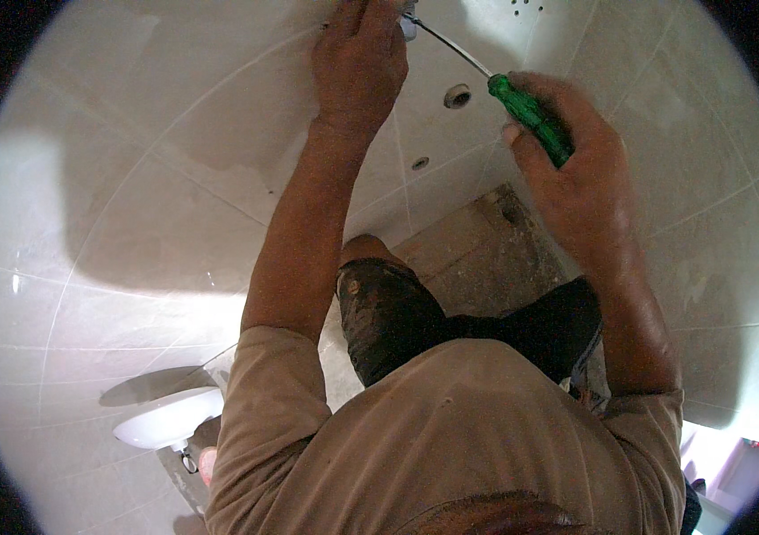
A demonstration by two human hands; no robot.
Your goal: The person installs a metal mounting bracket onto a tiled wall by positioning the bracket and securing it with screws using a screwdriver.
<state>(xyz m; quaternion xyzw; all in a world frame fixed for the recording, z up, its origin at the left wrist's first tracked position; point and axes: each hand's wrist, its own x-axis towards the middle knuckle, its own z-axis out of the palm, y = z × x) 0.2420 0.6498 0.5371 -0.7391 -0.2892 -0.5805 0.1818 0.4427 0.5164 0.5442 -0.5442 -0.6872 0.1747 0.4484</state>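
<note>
My right hand (580, 169) is closed round the green handle of a screwdriver (526, 118). Its thin metal shaft slants up and left to a small pale fitting (409, 27) at the top edge of the view. My left hand (360, 76) is against the tiled wall, fingers curled at that fitting and seemingly gripping it. The fingertips and most of the fitting are hidden or cut off by the picture's edge. The screwdriver's tip meets the fitting's side, but exactly where it sits is too small to tell.
Below the fitting, the tiled wall (174, 178) has a round pipe opening (457, 96) and a smaller hole (420, 163). A rough, dirty floor patch (477, 236) lies beyond my knees. A white washbasin (170, 419) hangs at the lower left. Several small dark holes show at the top.
</note>
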